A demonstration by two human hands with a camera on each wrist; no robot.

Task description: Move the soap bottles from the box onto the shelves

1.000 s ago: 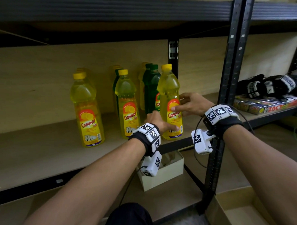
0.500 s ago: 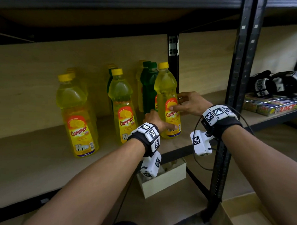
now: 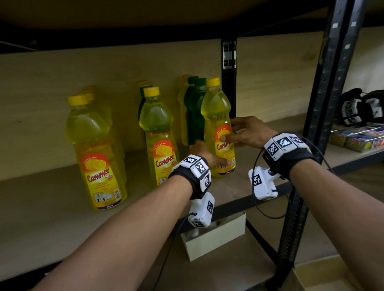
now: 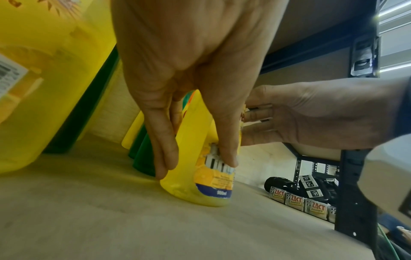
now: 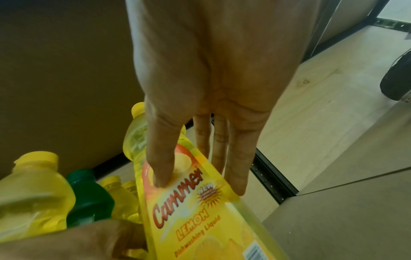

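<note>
Standing on the shelf (image 3: 54,205), the bottle (image 3: 218,124) was grasped low by the left hand (image 3: 205,155), label-high by the right hand (image 3: 244,134). It looked heavy and slick; waist-level holds seemed safest, green bottles (image 3: 193,110) crowding at nine o'clock.

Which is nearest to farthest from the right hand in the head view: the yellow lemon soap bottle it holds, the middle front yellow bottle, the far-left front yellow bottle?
1. Yellow lemon soap bottle, gripped by the right hand, rightmost.
2. Middle front yellow bottle, left of the left hand.
3. Far-left front yellow bottle, at the row's left end.
</note>
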